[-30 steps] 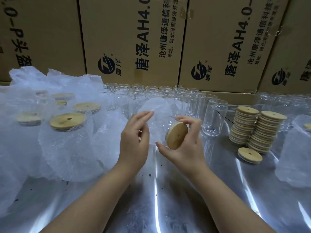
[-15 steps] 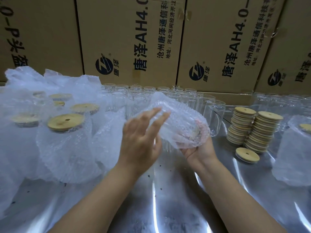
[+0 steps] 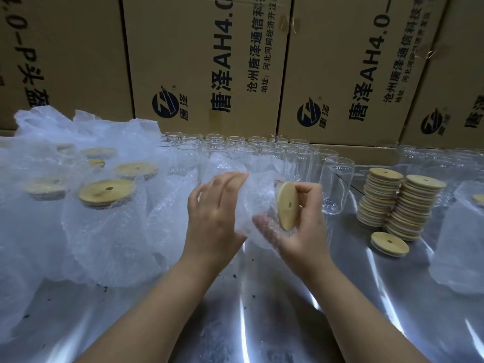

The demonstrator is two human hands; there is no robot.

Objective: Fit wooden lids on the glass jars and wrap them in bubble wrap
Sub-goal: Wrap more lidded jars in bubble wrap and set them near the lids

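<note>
Behind both grips stand brown cartons (image 3: 204, 61). Their print is turned on its side and runs upward: "唐泽AH4.0" in large dark characters, and beside it the smaller lines "沧州唐泽通信科技" and "地址:河北河间". Low on each face is a round dark logo with "唐泽". The carton furthest left carries different writing, of which only "头盔" reads clearly.

You hold the glass jar (image 3: 264, 205) above the counter (image 3: 262, 323), between your two grips. It lies on its side with its long axis running left to right. Its wooden lid (image 3: 288, 205) stands on edge at the right end, facing right and slightly toward you, with a small hole at its centre.

Bubble wrap (image 3: 230, 163) covers the jar body. Your right grip (image 3: 306, 231) is curled round the lid end, fingers over the lid's upper rim and thumb showing through the wrap below. Your left grip (image 3: 212, 213) is spread, its fingers laid nearly straight against the wrap on the jar's left side.

Just behind the grips stand rows of bare upright jars (image 3: 336, 184). To the right of your right grip rise two lid stacks (image 3: 398, 203), with a single lid (image 3: 390, 243) lying flat in front of them. To the left of your left grip are wrapped jars (image 3: 106, 191), upright with their lids on top.
</note>
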